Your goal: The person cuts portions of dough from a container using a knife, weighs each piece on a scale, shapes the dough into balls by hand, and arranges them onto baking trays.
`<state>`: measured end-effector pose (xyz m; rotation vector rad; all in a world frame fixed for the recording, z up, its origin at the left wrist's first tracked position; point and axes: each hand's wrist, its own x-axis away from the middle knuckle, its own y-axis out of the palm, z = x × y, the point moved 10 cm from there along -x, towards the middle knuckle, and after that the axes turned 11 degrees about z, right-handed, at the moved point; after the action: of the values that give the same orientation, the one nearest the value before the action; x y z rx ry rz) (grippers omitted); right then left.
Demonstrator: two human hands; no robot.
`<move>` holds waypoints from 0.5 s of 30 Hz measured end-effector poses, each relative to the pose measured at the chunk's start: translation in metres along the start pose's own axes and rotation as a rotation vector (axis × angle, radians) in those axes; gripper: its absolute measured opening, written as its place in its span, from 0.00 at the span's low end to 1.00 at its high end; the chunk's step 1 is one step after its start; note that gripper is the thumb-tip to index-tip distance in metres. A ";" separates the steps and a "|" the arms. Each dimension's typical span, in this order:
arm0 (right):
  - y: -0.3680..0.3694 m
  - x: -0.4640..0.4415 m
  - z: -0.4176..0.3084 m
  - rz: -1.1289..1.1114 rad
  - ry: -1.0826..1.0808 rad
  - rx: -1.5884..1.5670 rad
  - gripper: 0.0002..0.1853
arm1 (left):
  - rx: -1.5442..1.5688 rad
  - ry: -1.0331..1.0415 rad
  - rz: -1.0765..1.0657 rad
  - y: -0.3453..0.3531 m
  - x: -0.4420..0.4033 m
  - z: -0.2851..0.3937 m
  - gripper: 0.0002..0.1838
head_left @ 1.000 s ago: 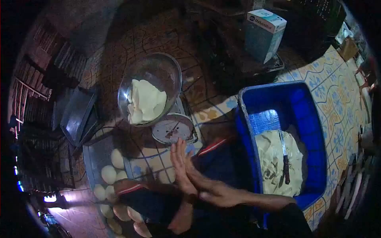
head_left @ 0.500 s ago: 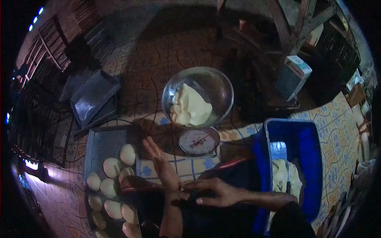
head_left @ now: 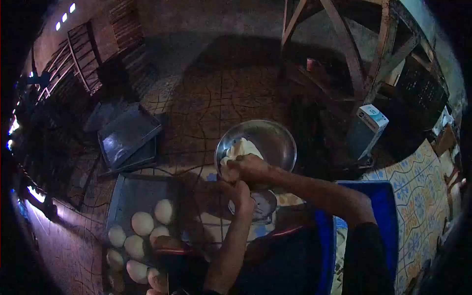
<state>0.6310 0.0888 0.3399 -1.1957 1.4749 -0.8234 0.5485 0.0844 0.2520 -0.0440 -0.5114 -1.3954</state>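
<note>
A mass of pale dough (head_left: 244, 147) lies in the round metal bowl (head_left: 281, 132), partly hidden behind my hands. My right hand (head_left: 253, 168) is closed against the near side of the dough, over the bowl's front rim. Just below it, my left hand (head_left: 240, 194) comes up with curled fingers and meets the right one at the dough. Where the fingers overlap, the exact grip is hard to see in the dim light. Under my wrists shows the round pan of a scale (head_left: 266, 204), partly covered.
On the left, a metal tray (head_left: 124, 194) holds several dough balls (head_left: 142, 223). More dark trays (head_left: 129, 135) are stacked behind it. A blue tub (head_left: 388, 221) stands at the right under my forearm. Beyond it are a tall box (head_left: 368, 130) and a wooden frame (head_left: 386, 44).
Both hands have moved forward and up from near my body to the dough at the bowl. The left hand's spread fingers have curled. The view has tilted up.
</note>
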 end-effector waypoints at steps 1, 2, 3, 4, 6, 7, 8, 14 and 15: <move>-0.008 -0.004 0.010 0.047 0.116 -0.087 0.26 | -0.054 0.139 0.040 -0.001 -0.010 0.000 0.34; -0.014 -0.006 0.018 0.090 0.228 -0.172 0.27 | -0.127 0.213 0.075 -0.004 -0.019 0.001 0.34; -0.007 -0.004 0.038 0.152 0.332 -0.366 0.27 | -0.203 0.284 0.115 -0.006 -0.027 0.001 0.34; 0.011 -0.001 0.068 0.211 0.430 -0.558 0.28 | -0.295 0.292 0.149 -0.008 -0.036 0.002 0.33; -0.031 0.025 0.065 0.441 0.808 -0.766 0.29 | -0.245 0.476 0.066 0.000 -0.048 0.015 0.27; -0.038 0.019 0.072 0.462 0.711 -0.904 0.28 | -0.105 0.443 0.024 0.003 -0.051 0.012 0.26; -0.046 0.018 0.095 0.477 0.613 -1.039 0.28 | 0.031 0.412 -0.024 0.007 -0.053 0.006 0.25; -0.164 0.030 0.069 0.784 0.552 -1.668 0.16 | 0.189 0.096 -0.247 0.023 -0.061 -0.015 0.27; -0.185 0.039 0.063 0.829 0.473 -1.631 0.17 | 0.162 0.034 -0.312 0.023 -0.058 -0.014 0.28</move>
<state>0.7402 0.0069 0.4845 -1.1720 2.8524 1.0040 0.5699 0.1379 0.2240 0.1979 -0.6205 -1.6504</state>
